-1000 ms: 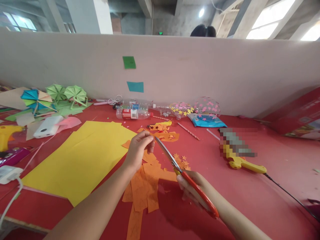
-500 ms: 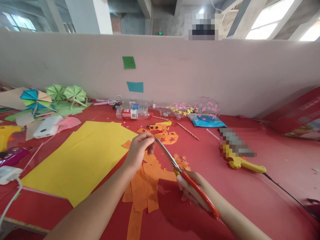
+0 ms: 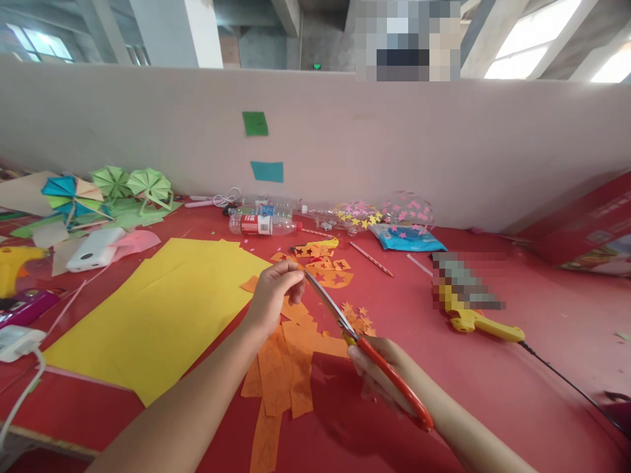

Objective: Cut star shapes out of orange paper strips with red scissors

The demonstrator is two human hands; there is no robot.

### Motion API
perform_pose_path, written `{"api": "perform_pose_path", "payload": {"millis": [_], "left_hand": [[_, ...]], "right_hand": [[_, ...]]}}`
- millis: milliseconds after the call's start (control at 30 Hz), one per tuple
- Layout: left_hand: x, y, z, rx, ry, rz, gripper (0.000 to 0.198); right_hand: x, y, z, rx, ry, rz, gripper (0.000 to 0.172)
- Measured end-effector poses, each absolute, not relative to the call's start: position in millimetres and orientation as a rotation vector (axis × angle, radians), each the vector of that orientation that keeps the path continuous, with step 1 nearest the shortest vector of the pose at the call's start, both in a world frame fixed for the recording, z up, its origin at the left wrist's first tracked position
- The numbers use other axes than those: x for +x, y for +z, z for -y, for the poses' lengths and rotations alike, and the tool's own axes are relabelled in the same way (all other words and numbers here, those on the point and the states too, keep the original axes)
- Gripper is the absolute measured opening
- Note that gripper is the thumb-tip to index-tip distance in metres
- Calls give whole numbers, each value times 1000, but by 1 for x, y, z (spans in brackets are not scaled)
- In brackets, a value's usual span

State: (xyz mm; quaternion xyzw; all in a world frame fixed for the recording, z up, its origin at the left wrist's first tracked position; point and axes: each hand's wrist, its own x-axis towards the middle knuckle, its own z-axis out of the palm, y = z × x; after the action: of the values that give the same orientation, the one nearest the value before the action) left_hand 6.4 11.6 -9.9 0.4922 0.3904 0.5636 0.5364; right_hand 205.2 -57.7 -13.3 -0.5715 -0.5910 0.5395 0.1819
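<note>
The right hand grasps the scissors, whose blades slant from its grip toward the left hand. That hand's thumb and fingers bend together by the blade tips; whether they pinch anything I cannot tell. Orange strips lie below the left grip, small stars just beyond the right one. Yellow sheets spread left of the left hand; a glue gun lies well right of the scissors.
</note>
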Motion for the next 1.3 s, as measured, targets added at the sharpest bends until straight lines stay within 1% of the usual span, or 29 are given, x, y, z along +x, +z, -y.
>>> {"api": "perform_pose_path", "payload": {"millis": [267,433,600,767,1000,1300], "left_hand": [[6,-10,-12,1165,1341,-906,19],[6,-11,-13,1164,1334,-921,18],[4,-10,-14,1206,1342,-951,22],[4,-7,-12,1274,1373,-986,18],[6,-8,-11,1246,1350,-962,14],[6,-6,-8,1376,1341,-996,21]], "right_hand": [[205,-9,58,-1681,1528,1663,50],[206,-10,56,-1669,1570,1690,51],[205,-9,59,-1644,1522,1671,53],[205,-10,60,-1637,1564,1644,54],[206,-15,59,-1587,1581,1636,52],[208,-16,60,-1542,1607,1592,59]]}}
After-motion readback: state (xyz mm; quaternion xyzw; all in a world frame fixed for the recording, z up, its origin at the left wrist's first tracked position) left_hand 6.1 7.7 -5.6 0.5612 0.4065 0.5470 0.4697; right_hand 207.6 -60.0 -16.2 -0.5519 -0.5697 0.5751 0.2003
